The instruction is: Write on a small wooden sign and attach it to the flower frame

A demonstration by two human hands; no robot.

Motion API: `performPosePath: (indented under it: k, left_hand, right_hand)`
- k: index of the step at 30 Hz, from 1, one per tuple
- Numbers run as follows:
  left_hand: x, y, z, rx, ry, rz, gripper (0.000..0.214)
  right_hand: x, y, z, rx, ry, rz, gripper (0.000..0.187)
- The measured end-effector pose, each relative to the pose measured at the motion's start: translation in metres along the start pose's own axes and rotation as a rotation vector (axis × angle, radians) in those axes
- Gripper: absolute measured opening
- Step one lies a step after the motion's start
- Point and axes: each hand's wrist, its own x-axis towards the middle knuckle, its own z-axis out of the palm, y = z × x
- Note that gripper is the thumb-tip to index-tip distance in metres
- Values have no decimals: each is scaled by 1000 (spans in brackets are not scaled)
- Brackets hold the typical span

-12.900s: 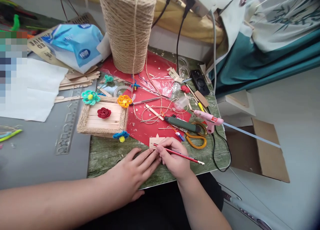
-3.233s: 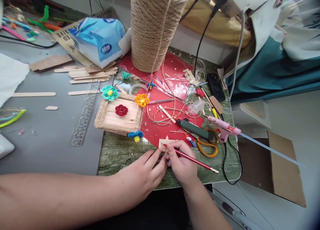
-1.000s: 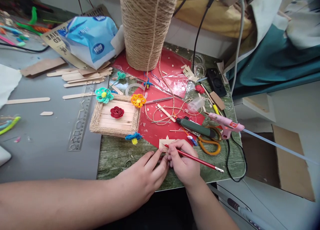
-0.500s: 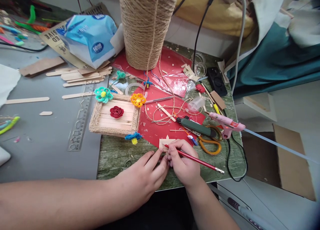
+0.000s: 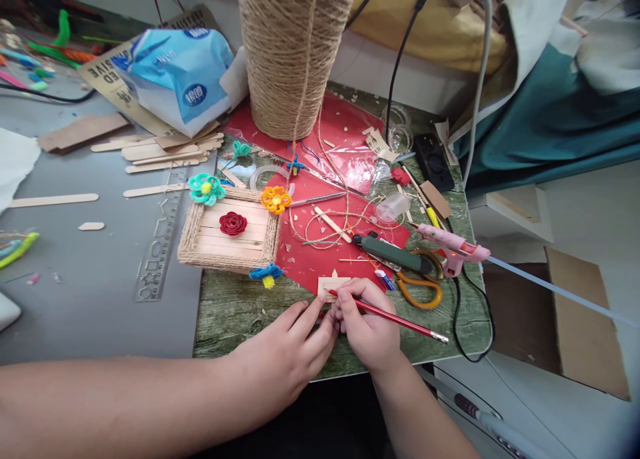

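Holding a red pencil [image 5: 400,320] to a small pale piece [image 5: 327,285];
right hand [image 5: 370,322] pinches the pencil; left hand [image 5: 290,352] touches the piece's near edge, whether gripping cannot be told.

- I see soft, fairly bright, even light on the table [image 5: 223,312].
- Glare whitens the clear plastic film [image 5: 356,171].
- The cardboard box [image 5: 585,319] is shadowed inside.
- My view stretches toward its edges; the red pencil [image 5: 395,318] looks sharp, the green pipe cleaner [image 5: 63,32] blurred.
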Motion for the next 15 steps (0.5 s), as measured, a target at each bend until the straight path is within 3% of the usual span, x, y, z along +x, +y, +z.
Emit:
performPosePath:
  k: [15]
  left_hand:
    - [-1,0,1,1,2,-8,70]
  right_hand:
    - [2,-4,1,-42,21,-42,23]
